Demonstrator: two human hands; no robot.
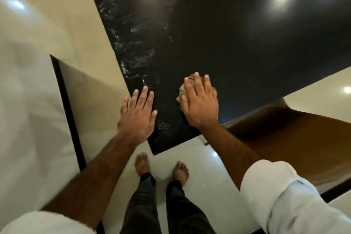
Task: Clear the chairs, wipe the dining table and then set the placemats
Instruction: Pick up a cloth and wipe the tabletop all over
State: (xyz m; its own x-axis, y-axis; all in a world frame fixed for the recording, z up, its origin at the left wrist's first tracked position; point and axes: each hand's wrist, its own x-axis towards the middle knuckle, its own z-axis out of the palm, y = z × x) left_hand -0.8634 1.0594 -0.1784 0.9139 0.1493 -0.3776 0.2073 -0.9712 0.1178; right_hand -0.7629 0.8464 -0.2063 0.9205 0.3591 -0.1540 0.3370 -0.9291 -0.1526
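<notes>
With right grip (201,100) laid flat, fingers straight and slightly spread, presses cloth (182,92) onto desk (237,40) near its close corner. Covers most of the wad, so only a crumpled tan edge shows past the fingertips and on the thumb side. Seems chosen for wiping: broad palm pressure keeps the cloth fully against the top and lets it slide without bunching. Rests left grip (137,114) open as well, fingers splayed, on the desk's left edge just beside the cloth, holding nothing; probably placed there as a brace while leaning in. Plants bare feet (142,165) on pale floor (199,157) right at the corner, within reach of both edges. Shows wet smears (133,47) down the left strip of the dark glossy top and only plain lamp glare farther right, hence judged mid-wipe, with much of the surface to go. Off to the left, apart from the desk, pale chair (91,89); at right, just beside the near edge, brown chair (284,131); nothing seen on either, so clearing judged done, with room to work the edges. No placemats in view; setting them not yet begun.
</notes>
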